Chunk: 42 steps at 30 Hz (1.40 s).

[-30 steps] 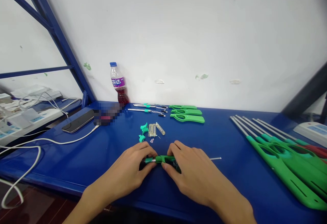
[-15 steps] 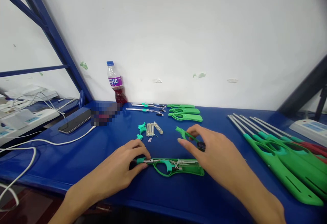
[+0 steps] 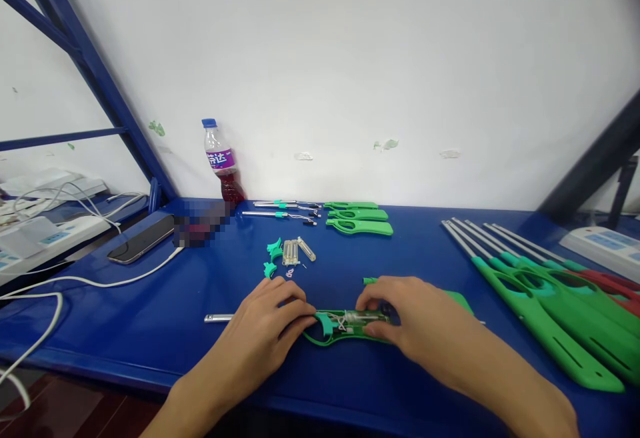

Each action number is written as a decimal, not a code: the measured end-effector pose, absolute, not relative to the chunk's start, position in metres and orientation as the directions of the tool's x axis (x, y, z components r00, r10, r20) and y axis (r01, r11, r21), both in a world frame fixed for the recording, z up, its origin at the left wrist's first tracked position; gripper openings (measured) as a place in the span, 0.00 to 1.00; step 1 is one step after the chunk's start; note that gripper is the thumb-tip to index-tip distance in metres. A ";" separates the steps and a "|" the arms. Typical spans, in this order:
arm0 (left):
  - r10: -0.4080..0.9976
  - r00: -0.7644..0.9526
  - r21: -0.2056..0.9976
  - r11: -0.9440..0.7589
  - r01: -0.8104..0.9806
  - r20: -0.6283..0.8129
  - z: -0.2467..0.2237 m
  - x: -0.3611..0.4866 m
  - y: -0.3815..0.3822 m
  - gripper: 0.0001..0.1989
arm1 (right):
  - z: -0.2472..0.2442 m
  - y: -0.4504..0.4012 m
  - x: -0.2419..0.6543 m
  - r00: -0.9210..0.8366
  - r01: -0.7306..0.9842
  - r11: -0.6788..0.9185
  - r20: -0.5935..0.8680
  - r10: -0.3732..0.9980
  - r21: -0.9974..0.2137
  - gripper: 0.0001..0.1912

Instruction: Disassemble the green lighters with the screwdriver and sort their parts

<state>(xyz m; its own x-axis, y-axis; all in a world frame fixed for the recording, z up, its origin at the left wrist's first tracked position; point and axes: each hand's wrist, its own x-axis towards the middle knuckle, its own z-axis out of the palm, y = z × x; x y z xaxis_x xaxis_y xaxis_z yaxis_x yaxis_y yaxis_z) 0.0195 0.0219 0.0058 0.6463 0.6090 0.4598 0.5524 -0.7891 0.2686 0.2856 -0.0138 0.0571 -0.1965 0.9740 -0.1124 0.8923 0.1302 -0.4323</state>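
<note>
An opened green lighter shell (image 3: 350, 331) lies near the table's front edge, with a teal trigger (image 3: 327, 323), thin wires and a clear tank inside. My left hand (image 3: 273, 315) is closed around its neck, from which a metal tube (image 3: 219, 318) sticks out to the left. My right hand (image 3: 405, 311) has thumb and fingers around the shell's handle part. Behind that hand lies a green shell half (image 3: 459, 301), mostly hidden by it. Teal triggers (image 3: 274, 249) and clear tanks (image 3: 291, 253) rest behind my left hand.
Green shell halves (image 3: 360, 227) and metal rods (image 3: 265, 214) lie along the wall. Several long green lighters (image 3: 540, 318) fan out at right, beside red ones (image 3: 595, 281). A bottle (image 3: 220, 158), a phone (image 3: 141, 239) and a white cable (image 3: 115, 285) are at left.
My left hand has slid right along the neck, uncovering the metal tube. My right hand has come down onto the handle part, and the green shell half it held now lies behind it.
</note>
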 end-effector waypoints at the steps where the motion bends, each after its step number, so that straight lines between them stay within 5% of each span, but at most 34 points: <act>1: 0.595 0.647 0.249 -0.797 0.550 0.477 0.004 0.019 0.022 0.07 | 0.059 -0.014 0.283 -0.198 0.893 0.123 -0.132 0.971 -0.433 0.08; 12: 0.570 0.659 0.194 -0.809 0.555 0.490 0.016 0.021 0.017 0.11 | 0.065 -0.013 0.281 -0.195 0.897 0.114 -0.152 0.969 -0.427 0.07; 18: 0.653 0.480 0.246 -0.707 0.663 0.586 0.021 0.003 0.025 0.08 | 0.060 -0.013 0.283 -0.213 0.896 0.148 -0.113 0.971 -0.418 0.07; 23: 0.758 0.453 0.245 -0.605 0.758 0.469 0.016 0.003 0.028 0.14 | 0.058 -0.016 0.284 -0.208 0.916 0.164 -0.085 0.974 -0.366 0.06; 33: 0.575 0.550 0.329 -0.810 0.485 0.605 0.010 0.040 0.003 0.11 | 0.058 -0.021 0.278 -0.326 0.825 0.300 0.032 0.945 -0.479 0.06; 42: 0.557 0.555 0.326 -0.824 0.464 0.618 0.011 0.041 0.002 0.10 | 0.063 -0.024 0.273 -0.343 0.821 0.316 0.033 0.939 -0.476 0.05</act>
<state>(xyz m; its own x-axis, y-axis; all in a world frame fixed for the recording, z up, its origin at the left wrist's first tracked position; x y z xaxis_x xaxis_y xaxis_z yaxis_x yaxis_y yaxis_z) 0.0414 0.0021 0.0105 0.5554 0.5566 0.6178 0.4636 -0.8240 0.3256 0.2731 -0.0243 0.0629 -0.3427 0.9389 0.0328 0.8209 0.3162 -0.4755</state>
